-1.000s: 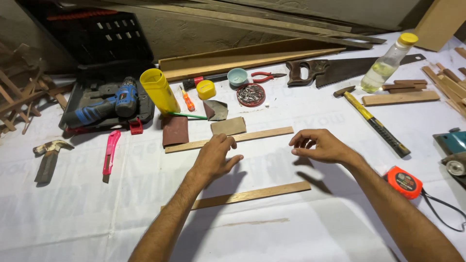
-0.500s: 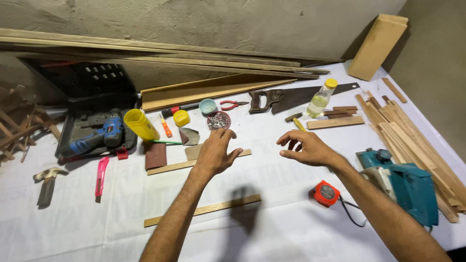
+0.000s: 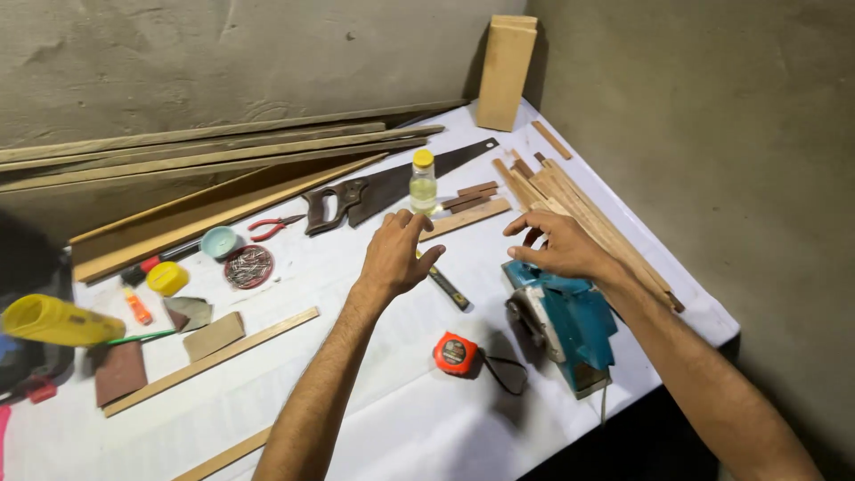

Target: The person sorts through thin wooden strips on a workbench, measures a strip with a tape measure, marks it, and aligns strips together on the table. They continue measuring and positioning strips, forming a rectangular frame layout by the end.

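Head view, left to right: at the far-left edge of the white-covered tabletop [image 3: 356, 419] lies a yellow tube [image 3: 55, 321], then sandpaper pieces [image 3: 120, 372], a long thin wood strip [image 3: 209, 361], a small yellow lid [image 3: 166, 278], a dish of nails [image 3: 248, 265], red-handled pliers [image 3: 272, 226] and a handsaw [image 3: 383, 189] lying farther back. A clear bottle with a yellow cap [image 3: 423, 183] stands just beyond the left hand [image 3: 394, 254], which hovers above the tabletop with fingers spread and holds nothing; a dark-handled tool [image 3: 448, 288] lies just under it. An orange tape measure [image 3: 455, 353] sits nearer.

The right hand [image 3: 557, 249] has its grip loosely curled and empty, directly over the far end of the blue electric planer [image 3: 565, 321], seemingly about touching its top handle; actual contact cannot be told. The planer rests near the right edge of the tabletop, beside a bundle of wooden slats [image 3: 579, 209]. It looks heavy, rigid and hard-shelled, so it would likely be best taken by the top handle with a full wrap, keeping clear of the underside and the trailing cord [image 3: 499, 374].
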